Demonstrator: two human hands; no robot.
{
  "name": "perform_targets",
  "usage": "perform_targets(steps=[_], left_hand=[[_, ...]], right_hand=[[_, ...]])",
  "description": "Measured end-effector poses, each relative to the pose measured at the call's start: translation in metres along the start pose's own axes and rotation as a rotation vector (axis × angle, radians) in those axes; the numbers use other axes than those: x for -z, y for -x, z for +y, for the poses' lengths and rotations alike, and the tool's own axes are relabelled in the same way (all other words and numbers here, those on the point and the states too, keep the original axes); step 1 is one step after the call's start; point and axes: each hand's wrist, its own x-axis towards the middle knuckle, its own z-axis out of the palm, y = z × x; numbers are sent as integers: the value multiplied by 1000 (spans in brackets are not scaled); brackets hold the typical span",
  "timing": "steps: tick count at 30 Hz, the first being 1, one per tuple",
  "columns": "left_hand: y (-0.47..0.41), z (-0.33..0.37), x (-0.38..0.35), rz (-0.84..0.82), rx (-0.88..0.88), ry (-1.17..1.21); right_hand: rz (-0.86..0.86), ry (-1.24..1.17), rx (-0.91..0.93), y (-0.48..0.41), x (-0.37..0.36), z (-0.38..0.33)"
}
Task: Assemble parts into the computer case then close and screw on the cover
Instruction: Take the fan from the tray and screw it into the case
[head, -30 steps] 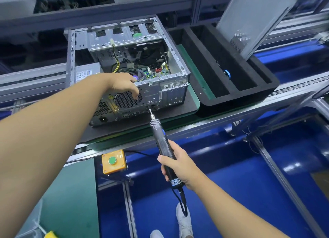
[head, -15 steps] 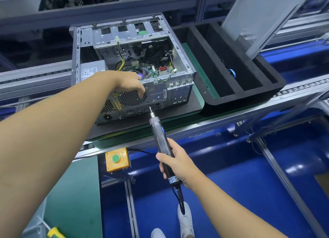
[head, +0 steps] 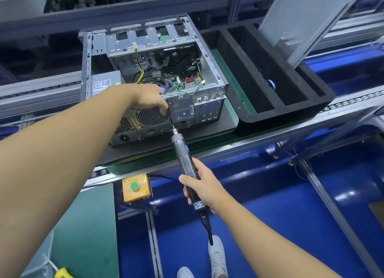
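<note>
Now my right fingers [head: 188, 194] wrap the screwdriver [head: 185, 155] — bit pointing up and away at the computer case [head: 209, 94] rear panel; my left fingers [head: 164, 109] hook its top edge — labels unreadable.

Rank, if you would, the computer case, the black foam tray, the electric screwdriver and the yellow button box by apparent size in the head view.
1. computer case and black foam tray: too alike to separate.
2. electric screwdriver: long but slim.
3. yellow button box: smallest, though nearer the camera.

We're seeing yellow button box [head: 136, 187] sitting just below bench's front edge; black foam tray [head: 280, 116] lying at bench's right end, blue ring [head: 271, 86] resting inside; white shoes [head: 217, 256] standing below.
</note>
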Motion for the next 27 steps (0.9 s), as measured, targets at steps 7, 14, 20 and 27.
perform_targets(steps=[7,14,20,27], left_hand=[[-3,-3,0,0,-6,12],[-1,-1,0,16,5,29],[-5,-4,-2,24,19,40],[0,3,1,-9,44,78]], right_hand=[[2,6,-10,-2,2,3],[11,25,-23,-5,6,5],[10,44,-23,-4,8,1],[1,-66,-47,-2,0,-7]])
